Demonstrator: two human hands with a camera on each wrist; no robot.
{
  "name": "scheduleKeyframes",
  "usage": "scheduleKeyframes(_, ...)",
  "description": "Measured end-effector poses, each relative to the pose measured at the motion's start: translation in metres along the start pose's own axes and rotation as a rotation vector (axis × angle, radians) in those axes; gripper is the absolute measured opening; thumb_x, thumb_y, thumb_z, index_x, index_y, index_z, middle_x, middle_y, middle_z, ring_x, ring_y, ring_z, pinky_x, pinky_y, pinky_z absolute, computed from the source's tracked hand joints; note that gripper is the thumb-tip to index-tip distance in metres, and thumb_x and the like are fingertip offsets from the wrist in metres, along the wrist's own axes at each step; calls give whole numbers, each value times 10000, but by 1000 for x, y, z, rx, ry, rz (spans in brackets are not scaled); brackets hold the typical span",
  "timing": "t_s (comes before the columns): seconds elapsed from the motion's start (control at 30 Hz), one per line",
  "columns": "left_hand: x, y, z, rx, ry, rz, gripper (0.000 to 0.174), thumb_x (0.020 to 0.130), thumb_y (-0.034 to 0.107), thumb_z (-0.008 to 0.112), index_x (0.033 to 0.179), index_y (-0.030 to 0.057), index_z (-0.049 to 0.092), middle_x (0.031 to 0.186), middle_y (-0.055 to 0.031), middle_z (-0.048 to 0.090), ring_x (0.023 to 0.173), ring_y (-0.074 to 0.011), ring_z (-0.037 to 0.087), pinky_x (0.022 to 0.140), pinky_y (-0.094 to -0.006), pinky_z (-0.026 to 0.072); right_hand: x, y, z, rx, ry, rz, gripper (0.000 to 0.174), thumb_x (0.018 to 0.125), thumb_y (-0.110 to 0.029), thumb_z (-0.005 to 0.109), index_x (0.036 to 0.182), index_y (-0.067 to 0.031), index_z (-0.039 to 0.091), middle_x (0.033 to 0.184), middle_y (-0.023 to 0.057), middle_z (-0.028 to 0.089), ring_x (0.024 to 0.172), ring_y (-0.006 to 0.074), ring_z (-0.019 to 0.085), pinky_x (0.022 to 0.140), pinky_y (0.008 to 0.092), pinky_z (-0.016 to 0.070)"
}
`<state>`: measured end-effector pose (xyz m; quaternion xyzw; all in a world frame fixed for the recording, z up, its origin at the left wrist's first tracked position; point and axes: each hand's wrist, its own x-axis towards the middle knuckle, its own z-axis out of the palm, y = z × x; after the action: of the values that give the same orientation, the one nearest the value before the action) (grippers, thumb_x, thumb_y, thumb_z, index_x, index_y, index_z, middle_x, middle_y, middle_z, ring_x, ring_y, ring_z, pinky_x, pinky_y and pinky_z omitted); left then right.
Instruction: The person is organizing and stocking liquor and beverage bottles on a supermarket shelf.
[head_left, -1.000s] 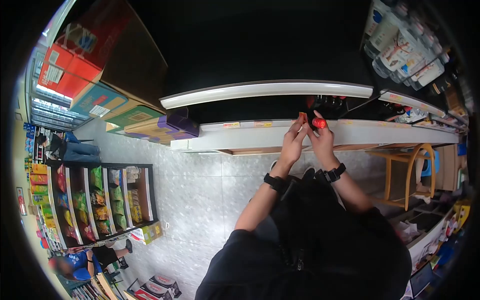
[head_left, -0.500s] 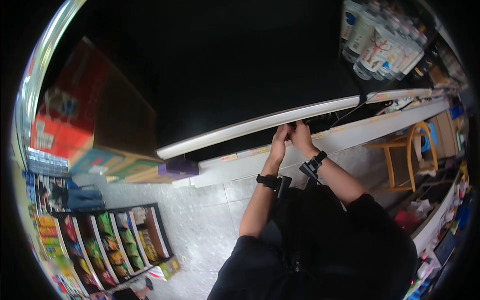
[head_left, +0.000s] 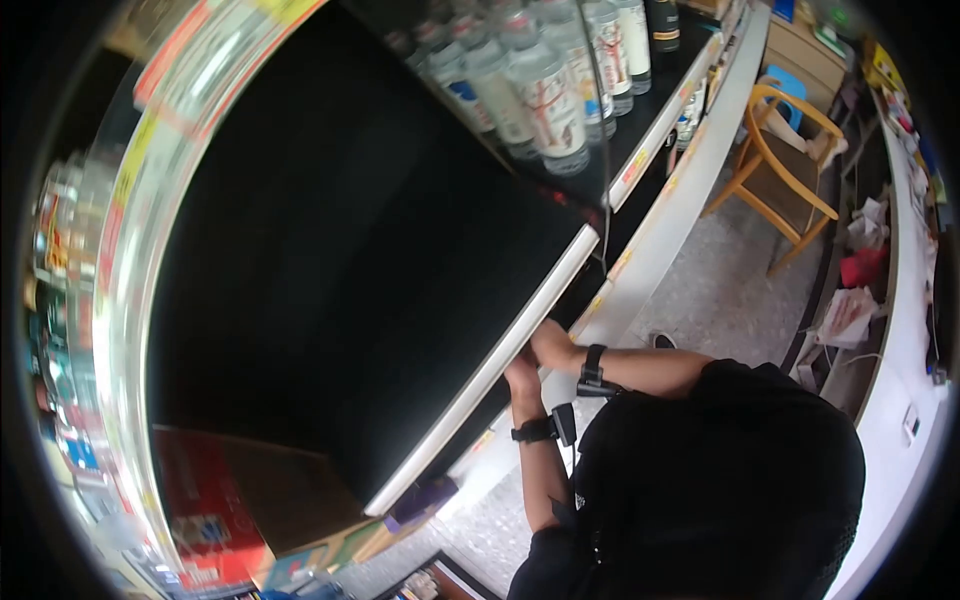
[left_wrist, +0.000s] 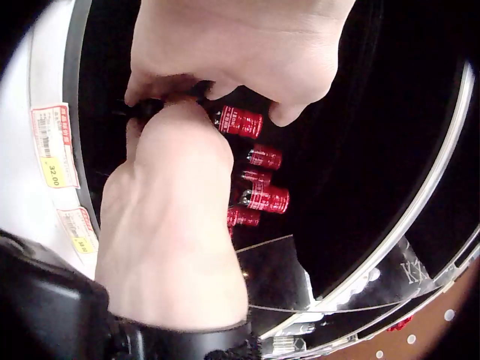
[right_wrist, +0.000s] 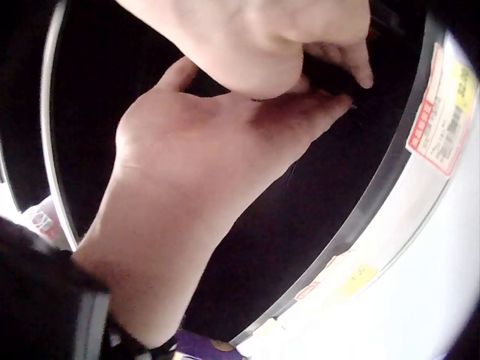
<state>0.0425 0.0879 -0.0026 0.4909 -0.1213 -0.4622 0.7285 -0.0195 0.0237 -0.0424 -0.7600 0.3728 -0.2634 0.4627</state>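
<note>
Both hands reach into the low shelf gap, crossing close together. In the head view my left hand point(head_left: 520, 376) and right hand point(head_left: 556, 346) go partly under the white shelf lip point(head_left: 490, 365). The left wrist view has my left hand on top with bent fingers, and my right hand point(left_wrist: 172, 150) below it. Seen from the right wrist, the right hand point(right_wrist: 330, 30) bends its fingers over a dark patch, and the left fingers point(right_wrist: 319, 116) stretch toward it. What they hold there I cannot tell. A red-capped dark bottle point(left_wrist: 241, 121) shows beside them, with several more red caps point(left_wrist: 266, 199) behind.
Price tags point(left_wrist: 56, 146) line the front strip. Clear water bottles point(head_left: 550, 95) stand on the upper shelf to the right. A red carton point(head_left: 205, 500) and a purple box point(head_left: 420, 503) sit at the left end. A wooden chair point(head_left: 785, 160) stands on the floor.
A second ago the hands were in front of the shelf with a red-topped item at the right hand; they have since moved into the gap. The head view has turned and come closer.
</note>
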Motion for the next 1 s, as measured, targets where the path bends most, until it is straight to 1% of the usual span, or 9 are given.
scheduleKeyframes(0.13,-9,21,25,43,59,14,523,948,455,459,1257,39,533,1248,-85,573,1163,-226,519,1032,-367,384,-13,-38,-22,-33,-119,73,262,784,-87,545,950,113,572,927,321,613,807,451,625,716,511,513)
scheduleKeyframes(0.2,15,2,-6,40,92,-10,502,959,433,443,1256,38,535,1245,-88,576,1156,-227,525,1025,-366,393,-14,-39,-17,19,-12,-69,234,771,-89,545,903,97,590,917,327,608,791,452,617,724,509,504)
scheduleKeyframes(0.33,39,-7,-25,-29,9,-26,446,967,385,454,1223,35,558,1209,-87,594,1105,-217,558,980,-349,433,5,16,31,169,157,-126,195,750,-78,540,839,83,606,882,319,607,760,442,611,727,493,502)
scheduleKeyframes(0.5,32,-4,-23,150,-142,115,389,963,335,479,1193,34,572,1182,-84,601,1080,-208,568,950,-339,451,18,47,45,-40,57,-297,195,707,-84,550,793,80,610,807,278,613,718,432,604,711,471,512)
scheduleKeyframes(0.67,11,12,10,248,-120,116,352,967,297,468,1177,32,570,1175,-80,596,1073,-188,569,894,-327,478,-23,-32,-59,31,-211,-48,250,817,-144,528,1006,2,605,933,241,654,845,417,636,748,477,522)
scheduleKeyframes(0.73,10,0,17,264,206,81,468,983,396,338,1200,29,530,1190,-107,568,1063,-254,556,923,-386,449,-28,-14,-73,29,-433,8,297,842,-193,554,1077,-25,622,925,205,673,865,378,651,766,437,528)
scheduleKeyframes(0.83,-4,-21,22,181,406,98,448,977,388,362,1172,24,537,1116,-103,571,1004,-248,556,889,-366,435,-36,18,-114,171,-485,-125,321,853,-221,579,1106,-32,633,906,184,684,863,312,673,756,381,535)
scheduleKeyframes(0.93,-23,-40,43,289,508,91,378,972,369,413,1029,37,582,933,-71,590,850,-203,576,775,-326,436,-36,50,-168,147,-417,-68,256,869,-194,610,1083,-56,638,877,116,699,792,238,686,712,322,535)
scheduleKeyframes(1.0,-29,-56,61,225,439,68,276,955,280,493,771,80,540,742,-26,544,653,-145,531,611,-287,414,-33,85,-195,84,-185,103,250,838,-214,624,1016,-42,660,816,138,689,752,242,673,706,348,530)
